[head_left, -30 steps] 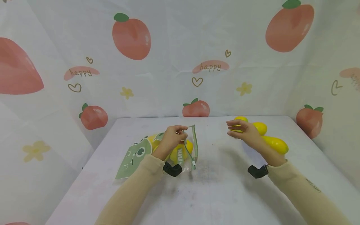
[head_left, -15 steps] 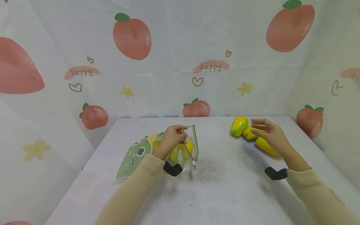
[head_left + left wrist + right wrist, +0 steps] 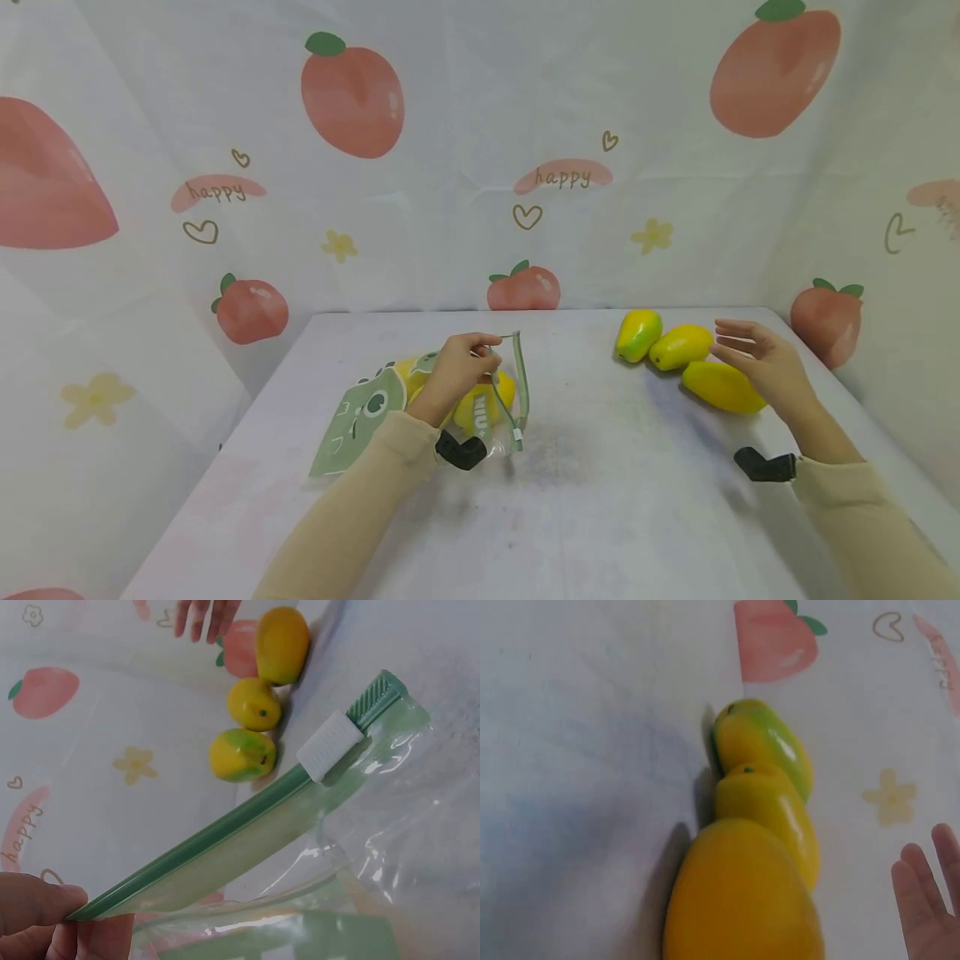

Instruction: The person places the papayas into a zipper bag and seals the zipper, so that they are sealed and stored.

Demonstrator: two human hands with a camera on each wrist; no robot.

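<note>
My left hand (image 3: 459,373) pinches the mouth of a slider zip bag (image 3: 348,433), thumb and fingers on its green edge. This bag is clear plastic with a green cartoon face, and yellow fruit (image 3: 504,390) shows inside. Its mouth gapes toward the right, with a white slider (image 3: 330,745) near one end of the green zip strip. On the right lie three yellow mango-like fruits: a greenish one (image 3: 639,336), a middle one (image 3: 681,347) and a longer one (image 3: 726,387). Beside the longer one, my right hand (image 3: 767,365) hovers with fingers extended, holding nothing.
A white table (image 3: 585,517) carries everything. Behind it and at both sides hangs a white cloth (image 3: 450,217) printed with peaches, flowers and hearts. The bag lies left of the middle, and the three fruits sit close together near the back right.
My right hand has moved rightward, from over the greenish fruit to beside the longer one, uncovering the fruits. My left hand and the bag have stayed in place.
</note>
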